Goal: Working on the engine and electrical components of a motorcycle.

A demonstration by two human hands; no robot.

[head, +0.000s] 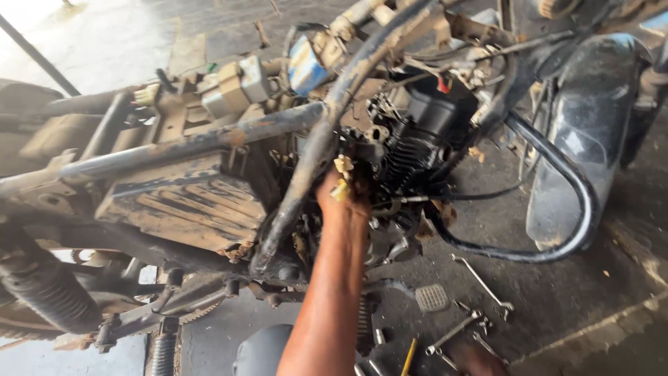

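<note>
A stripped, mud-caked motorcycle frame (209, 143) stands in front of me, its black finned engine (417, 146) exposed. My left hand (346, 202) reaches up from below into the gap beside the engine. Its fingers are closed around a small yellowish part (341, 188) and are partly hidden among the engine pieces. Only a sliver of my right hand (481, 360) shows, at the bottom edge and low over the floor beside loose wrenches (480, 282). Its fingers are out of view.
A black curved crash bar (570, 202) and dark front mudguard (591, 118) stand to the right. A coil shock absorber (45, 292) lies at the left. A footpeg (432, 297), several spanners and a yellow-handled tool (409, 356) are scattered on the concrete floor.
</note>
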